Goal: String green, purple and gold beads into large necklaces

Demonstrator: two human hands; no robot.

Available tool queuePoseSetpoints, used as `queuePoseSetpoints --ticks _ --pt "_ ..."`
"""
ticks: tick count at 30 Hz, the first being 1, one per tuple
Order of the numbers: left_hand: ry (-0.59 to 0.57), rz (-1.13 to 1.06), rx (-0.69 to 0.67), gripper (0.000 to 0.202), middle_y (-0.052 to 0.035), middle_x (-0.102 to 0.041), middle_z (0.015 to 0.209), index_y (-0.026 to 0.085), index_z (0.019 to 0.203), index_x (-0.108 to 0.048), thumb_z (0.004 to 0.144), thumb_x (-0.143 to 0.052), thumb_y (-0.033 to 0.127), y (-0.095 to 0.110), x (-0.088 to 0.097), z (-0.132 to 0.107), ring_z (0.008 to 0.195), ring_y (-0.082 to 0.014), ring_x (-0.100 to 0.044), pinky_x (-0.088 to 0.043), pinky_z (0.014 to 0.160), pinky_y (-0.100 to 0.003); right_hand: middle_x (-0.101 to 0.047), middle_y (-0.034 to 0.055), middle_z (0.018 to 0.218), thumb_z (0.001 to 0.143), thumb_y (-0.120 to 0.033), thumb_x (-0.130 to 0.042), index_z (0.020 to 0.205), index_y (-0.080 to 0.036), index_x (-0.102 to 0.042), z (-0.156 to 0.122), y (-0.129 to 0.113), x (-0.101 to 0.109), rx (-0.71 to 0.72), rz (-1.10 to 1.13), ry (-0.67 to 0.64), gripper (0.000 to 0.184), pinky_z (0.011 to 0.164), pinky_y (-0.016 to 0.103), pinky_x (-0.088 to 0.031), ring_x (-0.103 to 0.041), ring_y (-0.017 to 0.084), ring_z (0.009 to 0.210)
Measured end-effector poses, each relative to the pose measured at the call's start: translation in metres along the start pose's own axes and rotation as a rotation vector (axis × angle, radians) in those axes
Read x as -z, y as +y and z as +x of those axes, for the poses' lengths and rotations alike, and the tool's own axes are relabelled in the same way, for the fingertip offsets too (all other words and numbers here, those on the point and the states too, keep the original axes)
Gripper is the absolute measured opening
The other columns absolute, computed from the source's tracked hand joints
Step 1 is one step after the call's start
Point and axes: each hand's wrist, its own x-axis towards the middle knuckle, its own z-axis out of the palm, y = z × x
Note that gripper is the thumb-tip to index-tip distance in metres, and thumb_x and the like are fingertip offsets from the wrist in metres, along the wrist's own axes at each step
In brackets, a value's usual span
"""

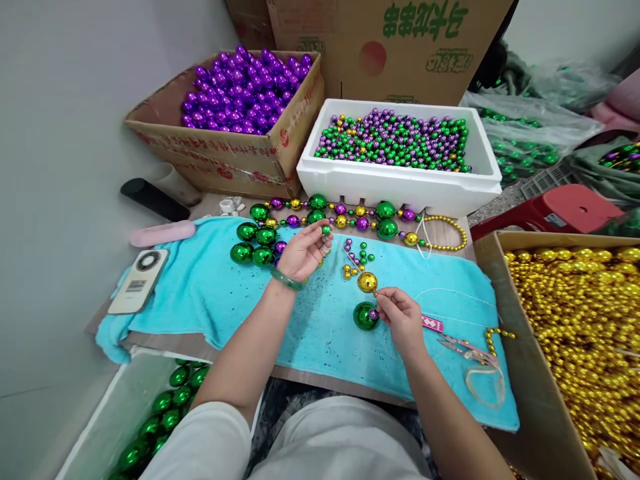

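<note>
Between thumb and fingertips, my left hand, with a green bangle at its wrist, holds a small green bead. A thin line runs from near this hand down to a big gold bead. My right hand is closed in a pinch on the beaded string just below the gold bead. Beside its fingertips are a large green ball and a small purple bead. Small loose purple, green and gold beads lie on the blue towel between the hands.
A finished-looking bead strand lies behind, near a white foam box of small beads. Scissors rest at right. Around stand a carton of purple beads, a carton of gold strands, and a phone.
</note>
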Motion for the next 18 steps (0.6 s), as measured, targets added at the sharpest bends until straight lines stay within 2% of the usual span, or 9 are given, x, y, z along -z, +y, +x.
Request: queuePoseSetpoints --ticks 11,18 --pt "0.006 0.153 -0.124 0.02 -0.0033 -0.073 0.095 0.018 0.088 -0.076 0.07 -0.072 0.012 0.0002 0.0066 -0.0032 0.075 -0.0088 -0.063 -0.05 0.074 -0.023 -0.053 -0.0033 0.049 0.06 -0.04 -0.076 0.07 -0.017 -0.065 -0.0018 -0.0007 -0.0029 -0.018 -0.013 0.005 0.027 0.045 0.022 -0.034 -0.044 0.009 0.045" --pt "-0.011 0.305 -0.306 0.025 -0.0026 -0.073 0.1 0.023 0.092 -0.076 0.067 -0.077 0.017 0.0027 0.0088 -0.0049 0.088 -0.0132 -0.063 -0.049 0.084 -0.028 -0.052 -0.0035 0.048 0.061 -0.041 -0.074 0.069 -0.017 -0.065 -0.0019 -0.0006 -0.0034 -0.028 -0.045 0.003 0.027 0.044 0.023 -0.03 -0.042 0.009 0.044"
